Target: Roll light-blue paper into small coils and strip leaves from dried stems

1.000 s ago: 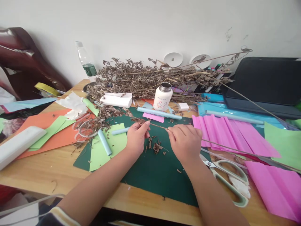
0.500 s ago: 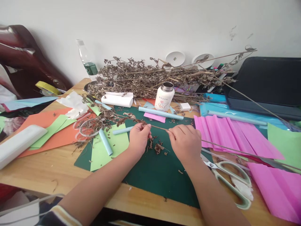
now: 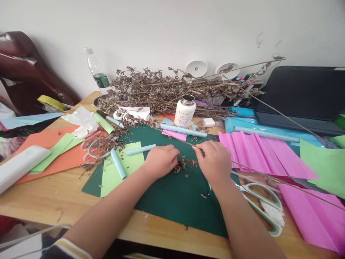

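My right hand is closed, pinching a long thin dried stem. The stem runs right across the pink pleated paper; its leafy end reaches up-left to the white roll. My left hand rests knuckles-up on the dark green cutting mat with its fingers curled. Its fingertips are at a small heap of dried leaf crumbs between the two hands. What the fingers hold, if anything, is hidden.
A pile of dried branches lies along the back, with a white bottle in front. Scissors lie right of my right wrist. Light blue paper tubes, green and orange sheets and a black case crowd the table.
My left hand has left the stem and dropped to the mat beside the leaf crumbs. The stem's leafy end has swung away toward the white roll. My right hand keeps its pinch.
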`<state>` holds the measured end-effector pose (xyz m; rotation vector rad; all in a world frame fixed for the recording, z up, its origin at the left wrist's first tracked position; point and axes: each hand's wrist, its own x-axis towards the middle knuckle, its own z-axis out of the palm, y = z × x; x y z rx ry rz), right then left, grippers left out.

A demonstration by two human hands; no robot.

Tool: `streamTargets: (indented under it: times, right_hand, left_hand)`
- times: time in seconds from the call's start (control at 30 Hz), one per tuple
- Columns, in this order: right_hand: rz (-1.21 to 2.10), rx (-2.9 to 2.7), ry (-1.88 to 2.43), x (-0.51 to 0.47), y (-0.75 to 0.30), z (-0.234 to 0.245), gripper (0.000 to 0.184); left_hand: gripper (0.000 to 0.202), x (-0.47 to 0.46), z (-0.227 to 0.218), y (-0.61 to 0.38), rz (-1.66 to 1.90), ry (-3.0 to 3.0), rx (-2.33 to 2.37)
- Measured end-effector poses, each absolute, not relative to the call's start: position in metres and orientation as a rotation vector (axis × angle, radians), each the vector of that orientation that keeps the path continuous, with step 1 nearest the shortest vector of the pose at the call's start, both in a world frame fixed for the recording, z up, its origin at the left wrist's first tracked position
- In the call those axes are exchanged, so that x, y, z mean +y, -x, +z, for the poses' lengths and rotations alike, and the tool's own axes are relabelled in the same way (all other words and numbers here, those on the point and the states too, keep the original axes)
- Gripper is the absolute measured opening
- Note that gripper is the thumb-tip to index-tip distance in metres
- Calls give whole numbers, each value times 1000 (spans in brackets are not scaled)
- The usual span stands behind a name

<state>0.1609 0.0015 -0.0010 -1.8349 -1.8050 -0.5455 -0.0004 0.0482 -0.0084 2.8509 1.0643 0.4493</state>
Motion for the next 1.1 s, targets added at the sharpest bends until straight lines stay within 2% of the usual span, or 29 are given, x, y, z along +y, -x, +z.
streamTargets:
  times: [0.17, 0.3, 0.4, 0.63, 0.9, 1.1]
  right_hand:
    - [-557, -1779, 1834, 3, -161, -2, 15]
    - [-595, -1744, 1796, 3, -160, -3, 14]
    - [-661, -1752, 1748, 3, -159, -4, 13]
    - [-770, -1807, 1597, 3, -155, -6, 9]
    - [-649, -1841, 1625, 4, -158, -8, 14]
    - [-598, -1861, 1609, 4, -162, -6, 14]
  left_hand:
    - [20, 61, -4, 12, 630, -2340, 1136]
    - [15, 64, -8, 8, 1110, -1496, 1112]
    - [17, 66, -12, 2, 1362, -1164, 1061]
    - [27, 64, -14, 0, 1412, -1012, 1153]
    - [18, 63, -11, 0, 1394, -902, 960]
    - [20, 55, -12, -3, 1280, -1129, 931]
